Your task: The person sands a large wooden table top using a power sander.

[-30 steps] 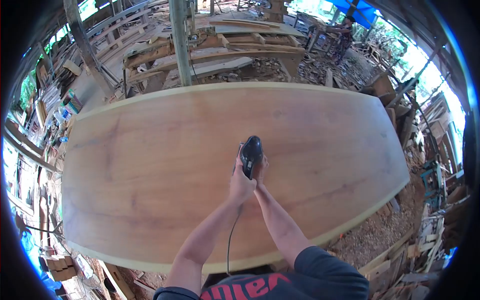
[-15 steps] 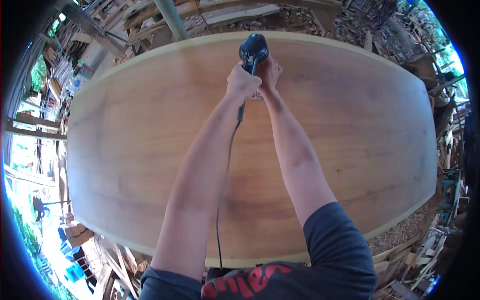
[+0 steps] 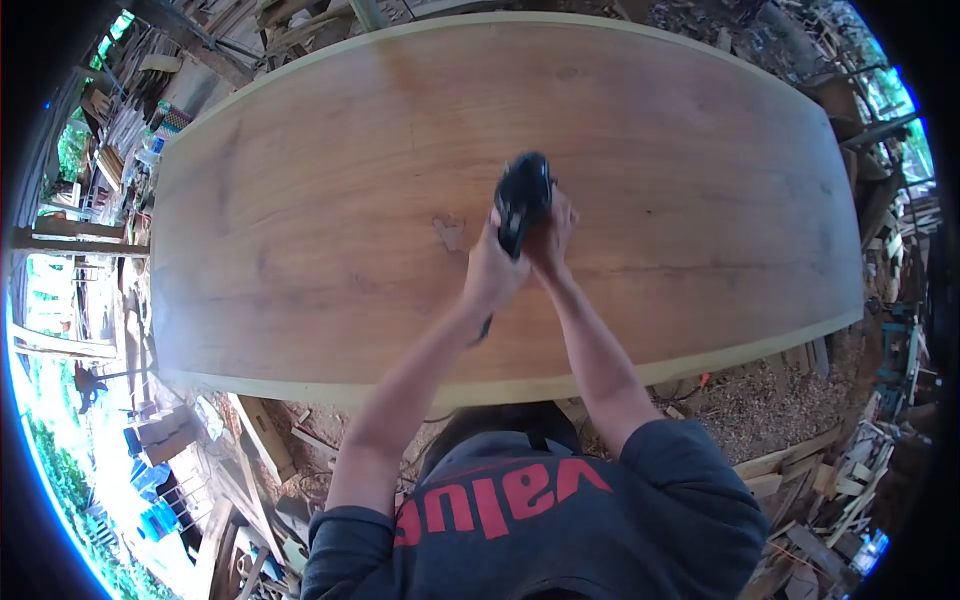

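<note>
Both of my hands are on a black corded power tool over a wide wooden slab. My left hand is wrapped round the tool's rear handle. On the tool's right side my right hand grips it, with its fingers partly hidden. The cord leaves the rear of the tool under my left forearm. A small rough mark shows on the slab to the left of the tool. The tool's underside is hidden.
Pale edges border the slab. Scrap wood is piled at the lower right, beside ground covered in chips. Cardboard boxes stand at the lower left. A wooden beam rises at the upper left.
Both hands and the tool have come back towards my body. My view has shifted, so the slab's near edge sits higher and more of my shirt shows.
</note>
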The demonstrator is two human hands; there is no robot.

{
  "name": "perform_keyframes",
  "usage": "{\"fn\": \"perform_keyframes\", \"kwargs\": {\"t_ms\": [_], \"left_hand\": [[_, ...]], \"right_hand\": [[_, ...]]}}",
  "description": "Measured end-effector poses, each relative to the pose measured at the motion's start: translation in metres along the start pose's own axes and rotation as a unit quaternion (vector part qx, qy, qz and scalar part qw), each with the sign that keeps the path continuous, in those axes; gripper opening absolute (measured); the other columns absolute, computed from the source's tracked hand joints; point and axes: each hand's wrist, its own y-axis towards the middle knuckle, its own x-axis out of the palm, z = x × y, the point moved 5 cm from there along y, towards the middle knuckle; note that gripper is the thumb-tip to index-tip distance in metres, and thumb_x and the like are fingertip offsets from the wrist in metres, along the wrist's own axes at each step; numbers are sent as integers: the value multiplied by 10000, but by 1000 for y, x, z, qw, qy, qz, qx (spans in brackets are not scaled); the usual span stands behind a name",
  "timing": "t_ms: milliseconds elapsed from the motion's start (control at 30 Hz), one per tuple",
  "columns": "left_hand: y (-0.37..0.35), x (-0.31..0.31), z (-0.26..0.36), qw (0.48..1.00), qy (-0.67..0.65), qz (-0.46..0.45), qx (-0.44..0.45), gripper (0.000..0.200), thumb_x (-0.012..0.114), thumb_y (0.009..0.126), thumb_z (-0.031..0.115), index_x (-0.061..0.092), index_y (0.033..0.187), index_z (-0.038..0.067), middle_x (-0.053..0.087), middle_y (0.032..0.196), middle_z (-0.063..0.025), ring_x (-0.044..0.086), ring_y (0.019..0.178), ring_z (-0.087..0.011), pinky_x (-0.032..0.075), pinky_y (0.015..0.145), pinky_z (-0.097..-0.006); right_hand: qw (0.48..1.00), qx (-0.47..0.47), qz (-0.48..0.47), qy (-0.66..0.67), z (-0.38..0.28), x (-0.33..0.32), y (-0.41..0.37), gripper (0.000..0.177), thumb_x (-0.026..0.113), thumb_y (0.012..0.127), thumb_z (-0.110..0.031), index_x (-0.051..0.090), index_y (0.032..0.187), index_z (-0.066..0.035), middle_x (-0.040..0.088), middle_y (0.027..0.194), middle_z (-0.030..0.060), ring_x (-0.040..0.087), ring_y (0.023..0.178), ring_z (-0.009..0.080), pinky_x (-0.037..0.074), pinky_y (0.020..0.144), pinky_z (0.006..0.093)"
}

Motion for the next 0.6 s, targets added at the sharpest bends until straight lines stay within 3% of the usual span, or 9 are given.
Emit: {"fn": "perform_keyframes", "kwargs": {"t_ms": [67, 133, 200, 267, 333, 367, 433, 600], "left_hand": [[-66, 4, -7, 999, -35, -20, -34, 405, 704, 747, 144, 525, 1074, -12, 646, 894, -150, 634, 815, -199, 489, 751, -329], [-128, 13, -26, 999, -41, -8, -2, 480, 675, 764, 120, 485, 1184, -13, 642, 920, -177, 648, 836, -252, 492, 778, -348], [-181, 11, -10, 998, -33, -15, -60, 568, 647, 771, 99, 415, 1275, -25, 634, 955, -208, 648, 893, -323, 490, 810, -370], [-209, 13, -5, 999, -38, 7, 11, 627, 638, 766, 96, 363, 1312, -43, 623, 993, -244, 632, 940, -371, 488, 826, -382], [-214, 16, -7, 1000, -22, -9, -17, 632, 638, 761, 95, 362, 1312, -50, 620, 996, -246, 631, 945, -368, 486, 831, -382], [-209, 19, -9, 998, -4, -30, -54, 637, 637, 757, 94, 362, 1311, -57, 617, 1000, -248, 630, 949, -364, 484, 835, -381], [-188, 19, -2, 997, 7, -30, -69, 614, 641, 751, 96, 384, 1289, -51, 620, 978, -239, 634, 936, -354, 486, 827, -378], [-80, 36, 5, 996, -16, -36, -86, 502, 654, 732, 112, 467, 1176, -29, 625, 886, -184, 642, 857, -281, 490, 772, -348]], "right_hand": [[1000, -20, -18, -1, -8, -33, -54, 862, 724, 662, -472, 430, 1301, 24, 518, 1260, 165, 456, 1186, 320, 295, 970, 445], [999, -19, -45, 5, -24, -70, -101, 848, 714, 686, -438, 410, 1324, 31, 500, 1290, 171, 435, 1218, 317, 282, 989, 440], [997, -6, -70, 16, -35, -102, -140, 820, 709, 701, -407, 409, 1329, 28, 498, 1296, 171, 418, 1241, 313, 276, 996, 439], [997, -7, -70, 20, -42, -117, -164, 808, 709, 704, -396, 414, 1327, 25, 499, 1295, 171, 410, 1250, 311, 275, 999, 440], [993, 91, -73, 19, -39, -119, -172, 777, 720, 699, -360, 429, 1324, -1, 507, 1285, 157, 415, 1246, 303, 285, 998, 436], [994, 87, -65, 20, -38, -112, -168, 777, 720, 699, -360, 429, 1324, -1, 507, 1285, 157, 415, 1246, 303, 285, 998, 436], [990, 131, 23, 56, -23, -94, -156, 602, 736, 727, -263, 517, 1259, -86, 534, 1241, 107, 439, 1203, 290, 341, 975, 409], [995, 81, 28, 44, 18, -41, -64, 662, 693, 722, -270, 456, 1301, -55, 535, 1241, 112, 449, 1207, 280, 320, 978, 417]]}}
